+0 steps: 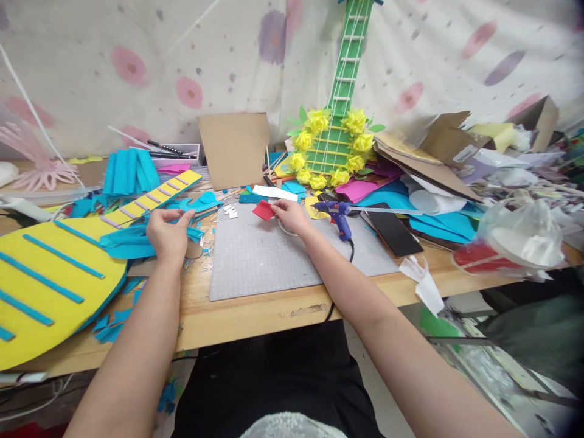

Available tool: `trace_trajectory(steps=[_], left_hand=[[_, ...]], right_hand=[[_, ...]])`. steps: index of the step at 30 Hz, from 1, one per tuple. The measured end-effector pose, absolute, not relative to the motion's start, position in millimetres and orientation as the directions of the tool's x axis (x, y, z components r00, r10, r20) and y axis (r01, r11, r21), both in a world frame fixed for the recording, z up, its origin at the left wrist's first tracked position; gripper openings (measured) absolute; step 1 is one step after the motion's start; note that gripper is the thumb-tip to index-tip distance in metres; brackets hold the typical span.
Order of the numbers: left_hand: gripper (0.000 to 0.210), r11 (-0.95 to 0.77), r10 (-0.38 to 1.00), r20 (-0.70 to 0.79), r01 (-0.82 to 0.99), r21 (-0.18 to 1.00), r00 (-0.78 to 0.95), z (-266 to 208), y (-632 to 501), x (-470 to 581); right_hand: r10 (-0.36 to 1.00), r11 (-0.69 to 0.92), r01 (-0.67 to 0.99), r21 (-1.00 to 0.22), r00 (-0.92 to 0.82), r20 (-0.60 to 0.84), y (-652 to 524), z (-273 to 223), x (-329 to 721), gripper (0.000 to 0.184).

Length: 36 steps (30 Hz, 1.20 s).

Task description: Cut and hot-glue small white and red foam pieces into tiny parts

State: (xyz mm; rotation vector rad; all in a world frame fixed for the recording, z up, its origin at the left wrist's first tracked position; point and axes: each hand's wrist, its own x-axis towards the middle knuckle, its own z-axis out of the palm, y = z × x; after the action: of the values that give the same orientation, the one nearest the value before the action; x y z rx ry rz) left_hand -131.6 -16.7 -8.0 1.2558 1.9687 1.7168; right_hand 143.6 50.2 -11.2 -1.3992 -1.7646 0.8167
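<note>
My right hand [291,215] pinches a small red paper square [263,210] above the grey cutting mat [260,252]. The fingers of my left hand [168,236] are drawn together over scraps of blue paper [130,241]. Whether anything is between those fingertips, I cannot make out. Left of that hand lies a yellow guitar-shaped piece [34,267] with blue strips across its body. A purple glue gun [336,214] with a clear glue stick is on the mat, to the right of my right hand. Small white pieces [230,211] lie near the mat's upper left corner.
A green guitar shape [350,79] ringed with yellow paper flowers [317,121] stands at the back. Beside it is a cardboard sheet [235,149]. On the right are a black phone [395,231], piled paper and cardboard, and a red-and-white bucket [488,258] near the edge.
</note>
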Motion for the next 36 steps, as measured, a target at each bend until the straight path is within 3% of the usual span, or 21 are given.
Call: trace_trajectory(steps=[3,6,9,12,14,16,18,21,23,26,32,36], left_hand=[[0.04,-0.158,0.659,0.498,0.544,0.824,-0.563,-4.3,-18.2,-128.0],[0.017,-0.063,0.721,0.467,0.624,0.779,-0.512,0.8,-19.3,-119.1],[0.036,0.065,0.759,0.446,0.737,0.673,-0.474,5.1,-16.3,-106.4],[0.029,0.059,0.831,0.392,0.764,0.643,-0.394,6.5,-8.2,-89.5],[0.008,-0.045,0.886,0.369,0.74,0.671,-0.28,6.7,-2.5,-74.8],[0.033,-0.143,0.893,0.4,0.714,0.686,-0.206,7.3,1.5,-57.6],[0.038,-0.2,0.91,0.381,0.634,0.747,-0.162,8.0,3.9,-39.8],[0.036,-0.084,0.964,0.166,0.355,0.931,-0.206,7.5,6.7,-18.5],[0.035,-0.007,0.973,0.067,0.26,0.966,-0.222,6.6,8.2,-10.6],[0.028,-0.018,0.972,0.085,0.288,0.957,-0.22,7.0,7.6,-7.0],[0.032,-0.066,0.997,0.054,0.321,0.945,0.046,8.4,-0.6,-13.0],[0.033,-0.109,0.994,0.099,0.39,0.915,0.046,0.6,0.4,-22.1]], right_hand=[[0.977,0.213,0.463,-0.861,-0.112,0.181,46.3,-16.7,139.8,0.015],[0.979,0.202,0.378,-0.903,-0.109,0.173,44.1,-20.2,136.2,0.013],[0.98,0.191,0.337,-0.922,-0.11,0.163,42.0,-22.9,135.4,0.01],[0.983,0.18,0.317,-0.931,-0.099,0.156,40.3,-24.9,135.8,0.01],[0.983,0.177,0.319,-0.931,-0.095,0.155,39.4,-25.5,135.8,0.012],[0.984,0.177,0.325,-0.929,-0.095,0.154,38.4,-25.3,135.4,0.013],[0.983,0.177,0.316,-0.932,-0.098,0.154,37.3,-24.6,135.0,0.014],[0.981,0.183,0.284,-0.941,-0.116,0.155,35.9,-23.9,135.0,0.016],[0.979,0.186,0.284,-0.94,-0.134,0.154,35.4,-23.8,135.7,0.016],[0.973,0.197,0.259,-0.945,-0.166,0.158,34.3,-22.1,137.9,0.016],[0.934,0.094,-0.09,-0.992,-0.337,0.119,28.6,-10.3,142.4,0.056],[0.924,0.082,-0.034,-0.996,-0.373,0.089,28.4,-9.1,143.0,0.052]])
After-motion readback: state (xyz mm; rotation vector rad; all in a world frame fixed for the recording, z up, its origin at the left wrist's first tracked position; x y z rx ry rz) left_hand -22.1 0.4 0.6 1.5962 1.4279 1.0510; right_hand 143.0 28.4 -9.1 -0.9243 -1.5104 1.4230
